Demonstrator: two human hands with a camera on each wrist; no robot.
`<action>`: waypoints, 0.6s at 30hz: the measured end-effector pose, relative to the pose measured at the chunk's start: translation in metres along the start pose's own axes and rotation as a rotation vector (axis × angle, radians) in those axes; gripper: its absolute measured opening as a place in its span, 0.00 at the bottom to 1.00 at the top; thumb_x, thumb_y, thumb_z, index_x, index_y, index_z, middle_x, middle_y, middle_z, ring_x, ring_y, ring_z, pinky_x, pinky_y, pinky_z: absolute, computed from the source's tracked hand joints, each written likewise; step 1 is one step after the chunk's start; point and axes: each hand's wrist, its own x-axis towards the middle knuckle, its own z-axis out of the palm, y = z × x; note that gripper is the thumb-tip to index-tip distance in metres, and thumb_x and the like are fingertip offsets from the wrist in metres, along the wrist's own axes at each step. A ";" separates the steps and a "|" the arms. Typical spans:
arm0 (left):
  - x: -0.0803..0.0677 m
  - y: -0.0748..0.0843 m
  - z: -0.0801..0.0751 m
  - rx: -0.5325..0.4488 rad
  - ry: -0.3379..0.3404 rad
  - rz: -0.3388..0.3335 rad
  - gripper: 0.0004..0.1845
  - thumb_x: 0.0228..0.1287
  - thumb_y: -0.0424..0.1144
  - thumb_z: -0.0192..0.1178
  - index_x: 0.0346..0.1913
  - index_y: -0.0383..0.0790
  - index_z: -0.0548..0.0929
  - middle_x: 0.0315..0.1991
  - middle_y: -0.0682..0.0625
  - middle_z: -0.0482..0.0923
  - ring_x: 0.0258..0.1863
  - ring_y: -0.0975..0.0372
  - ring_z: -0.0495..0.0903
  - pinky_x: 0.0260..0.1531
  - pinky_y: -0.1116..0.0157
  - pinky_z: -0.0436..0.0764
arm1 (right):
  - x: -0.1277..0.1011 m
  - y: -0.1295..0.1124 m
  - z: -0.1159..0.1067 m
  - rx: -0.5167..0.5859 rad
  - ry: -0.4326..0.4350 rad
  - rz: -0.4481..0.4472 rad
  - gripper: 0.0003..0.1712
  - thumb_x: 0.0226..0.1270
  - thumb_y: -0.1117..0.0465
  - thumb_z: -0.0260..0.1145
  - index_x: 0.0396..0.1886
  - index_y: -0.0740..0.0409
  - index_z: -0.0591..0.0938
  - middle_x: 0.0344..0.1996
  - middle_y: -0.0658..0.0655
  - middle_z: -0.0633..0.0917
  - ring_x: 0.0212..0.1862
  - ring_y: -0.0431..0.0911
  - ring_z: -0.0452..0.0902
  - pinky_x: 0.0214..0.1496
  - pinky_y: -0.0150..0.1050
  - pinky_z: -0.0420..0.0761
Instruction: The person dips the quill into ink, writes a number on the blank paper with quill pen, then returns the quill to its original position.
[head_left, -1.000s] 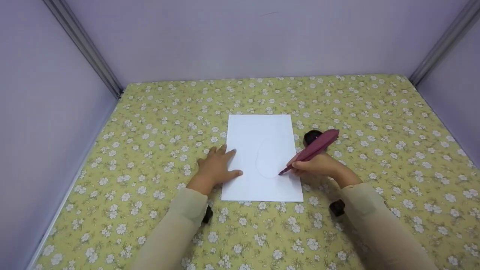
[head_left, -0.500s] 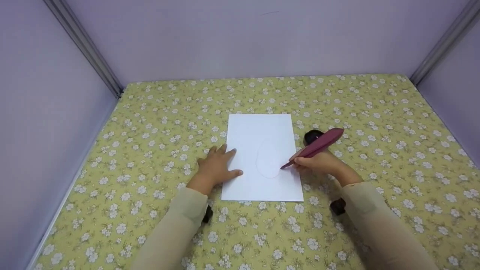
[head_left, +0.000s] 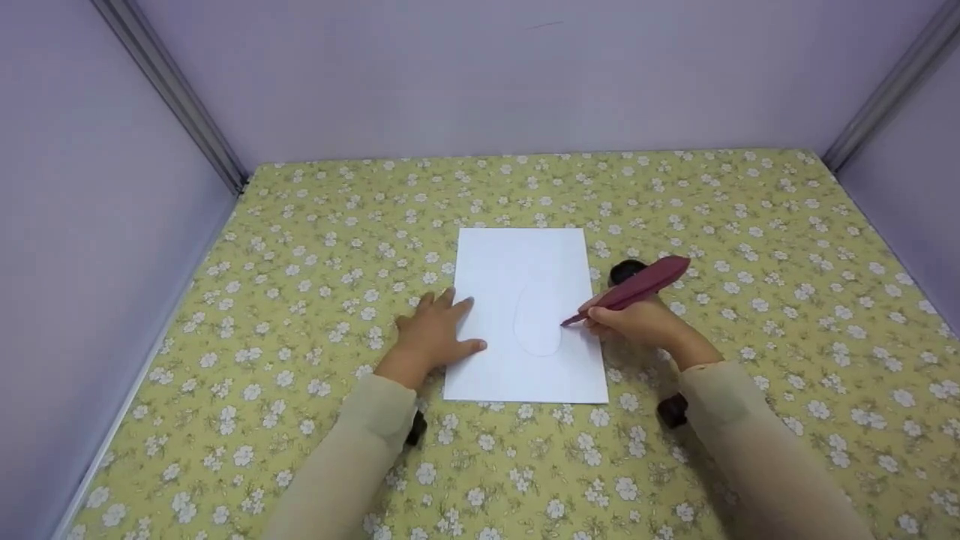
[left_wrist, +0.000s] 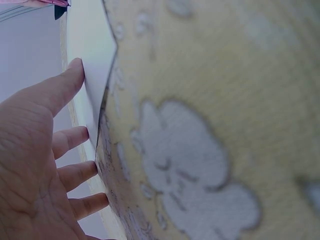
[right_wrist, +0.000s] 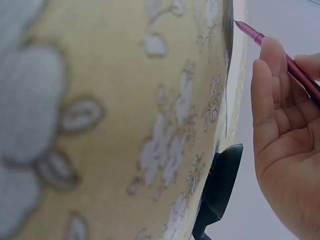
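Paper (head_left: 525, 315): flat on worktop (head_left: 300, 247), faint oval drawn.
Left hand (head_left: 431, 337): fingers straight, pressing paper's left edge.
Right hand (head_left: 637, 322): grip pinching pen (head_left: 634, 289), tip on paper's right part.

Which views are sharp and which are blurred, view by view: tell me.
Head view: even soft light, sharp; the faint outline on the paper barely shows. Left wrist view: the left hand is fairly clear, the floral cloth looms blurred. Right wrist view: the cloth is blurred, the right hand and feather pen sharper.
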 end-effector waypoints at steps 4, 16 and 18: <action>0.000 0.000 -0.001 0.010 0.002 0.000 0.43 0.58 0.66 0.57 0.74 0.54 0.60 0.75 0.45 0.48 0.72 0.44 0.45 0.55 0.31 0.56 | 0.002 -0.002 0.001 -0.015 0.021 0.021 0.19 0.70 0.56 0.61 0.48 0.68 0.82 0.36 0.61 0.87 0.40 0.50 0.84 0.44 0.42 0.82; 0.000 0.001 -0.001 0.012 -0.003 -0.007 0.43 0.58 0.66 0.57 0.74 0.54 0.59 0.75 0.45 0.47 0.72 0.44 0.44 0.56 0.31 0.55 | 0.009 -0.004 0.002 0.034 0.025 0.030 0.18 0.70 0.58 0.61 0.51 0.68 0.81 0.39 0.61 0.86 0.42 0.50 0.84 0.46 0.42 0.81; 0.000 0.001 -0.001 0.010 -0.003 -0.007 0.43 0.58 0.66 0.57 0.74 0.54 0.59 0.75 0.45 0.47 0.72 0.44 0.44 0.56 0.31 0.55 | 0.011 -0.003 0.002 0.068 0.017 0.029 0.18 0.70 0.58 0.61 0.51 0.68 0.81 0.39 0.61 0.86 0.42 0.48 0.84 0.46 0.41 0.81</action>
